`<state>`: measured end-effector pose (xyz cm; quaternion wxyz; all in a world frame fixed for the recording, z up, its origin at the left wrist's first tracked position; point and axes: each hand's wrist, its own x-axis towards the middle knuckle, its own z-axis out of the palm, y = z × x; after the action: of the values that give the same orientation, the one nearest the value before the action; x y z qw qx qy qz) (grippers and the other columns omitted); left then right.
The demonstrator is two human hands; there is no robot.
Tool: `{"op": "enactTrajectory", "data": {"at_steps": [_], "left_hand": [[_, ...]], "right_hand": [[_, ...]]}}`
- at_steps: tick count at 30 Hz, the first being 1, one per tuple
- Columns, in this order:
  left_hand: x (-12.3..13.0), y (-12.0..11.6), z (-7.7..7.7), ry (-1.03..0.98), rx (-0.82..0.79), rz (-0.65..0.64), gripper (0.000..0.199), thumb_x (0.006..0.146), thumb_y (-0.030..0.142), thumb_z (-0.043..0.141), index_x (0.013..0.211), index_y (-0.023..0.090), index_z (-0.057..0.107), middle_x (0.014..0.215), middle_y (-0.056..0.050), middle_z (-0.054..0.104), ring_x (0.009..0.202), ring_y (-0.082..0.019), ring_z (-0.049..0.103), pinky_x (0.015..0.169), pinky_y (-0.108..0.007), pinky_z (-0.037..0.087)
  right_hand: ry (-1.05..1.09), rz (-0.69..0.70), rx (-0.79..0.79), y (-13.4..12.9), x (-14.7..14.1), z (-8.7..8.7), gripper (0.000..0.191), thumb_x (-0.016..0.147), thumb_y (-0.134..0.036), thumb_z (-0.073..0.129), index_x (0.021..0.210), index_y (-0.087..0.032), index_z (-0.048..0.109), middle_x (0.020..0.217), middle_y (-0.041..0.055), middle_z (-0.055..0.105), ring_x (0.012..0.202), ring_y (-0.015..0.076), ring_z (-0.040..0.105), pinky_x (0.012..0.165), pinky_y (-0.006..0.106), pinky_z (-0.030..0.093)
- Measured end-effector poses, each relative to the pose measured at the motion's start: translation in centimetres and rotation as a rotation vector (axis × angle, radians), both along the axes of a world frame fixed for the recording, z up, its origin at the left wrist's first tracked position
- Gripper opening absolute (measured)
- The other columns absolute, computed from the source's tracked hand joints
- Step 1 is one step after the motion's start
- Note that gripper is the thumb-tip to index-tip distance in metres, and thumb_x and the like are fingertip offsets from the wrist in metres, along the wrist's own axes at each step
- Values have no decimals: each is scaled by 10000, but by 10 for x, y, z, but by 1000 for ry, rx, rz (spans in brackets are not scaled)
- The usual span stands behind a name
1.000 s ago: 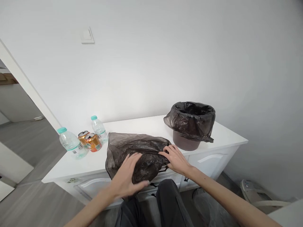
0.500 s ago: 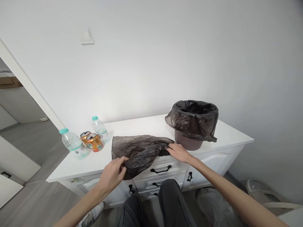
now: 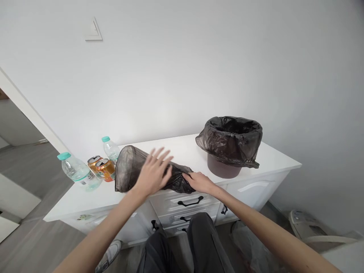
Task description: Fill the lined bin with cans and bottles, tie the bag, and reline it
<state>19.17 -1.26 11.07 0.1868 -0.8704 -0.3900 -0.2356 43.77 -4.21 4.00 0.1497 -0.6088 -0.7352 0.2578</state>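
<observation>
A dark, see-through garbage bag lies bunched along the front of the white cabinet top. At its right end, the fingers of my right hand are closed on the gathered plastic. My left hand hovers over or rests on the middle of the bag with fingers spread, slightly blurred; whether it touches cannot be told. To the right stands a brownish trash can, lined with another dark bag folded over its rim.
Two clear bottles with teal caps, one in front and one behind, stand left of the bag with two orange cans between them. Black-handled drawers face my knees. A wall switch is above.
My left hand has let go of the bag's front edge, risen and spread its fingers. The bag is now narrower, with its left end puffed up toward the cans. My right hand keeps its grip.
</observation>
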Motion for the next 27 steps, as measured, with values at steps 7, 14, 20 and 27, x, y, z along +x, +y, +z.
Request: {"op": "enactTrajectory", "data": {"at_steps": [7, 14, 20, 27], "left_hand": [[-27, 54, -77, 125, -274, 163, 553, 1052, 460, 357, 1516, 220, 538, 1622, -99, 509, 1580, -356, 310, 1265, -609, 274], [-70, 36, -60, 33, -139, 152, 539, 1047, 424, 433, 1505, 170, 559, 1582, -160, 543, 1564, -347, 362, 1303, -611, 213], [-86, 18, -79, 0, -409, 271, 615, 1024, 578, 461, 1519, 230, 569, 1629, -145, 492, 1559, -407, 366, 1226, -666, 330], [-51, -3, -82, -9, -467, -187, 547, 1017, 508, 459, 1486, 259, 591, 1579, -93, 563, 1504, -314, 468, 1236, -542, 398]], "right_hand": [[25, -156, 114, -24, 1, 4, 351, 988, -339, 615, 1309, -216, 546, 1365, 140, 566, 1003, 223, 694, 848, 308, 474], [179, -110, 92, -45, 10, 8, 212, 932, -182, 546, 1140, -212, 515, 913, 33, 622, 966, 243, 605, 881, 343, 426], [777, 53, -221, -92, 11, 33, 330, 884, -274, 612, 1191, -284, 489, 750, -74, 482, 711, 164, 509, 695, 284, 398], [1287, -52, -251, -97, -20, 61, 466, 856, -367, 755, 1279, -308, 567, 970, -6, 692, 934, 194, 659, 829, 327, 527]]}}
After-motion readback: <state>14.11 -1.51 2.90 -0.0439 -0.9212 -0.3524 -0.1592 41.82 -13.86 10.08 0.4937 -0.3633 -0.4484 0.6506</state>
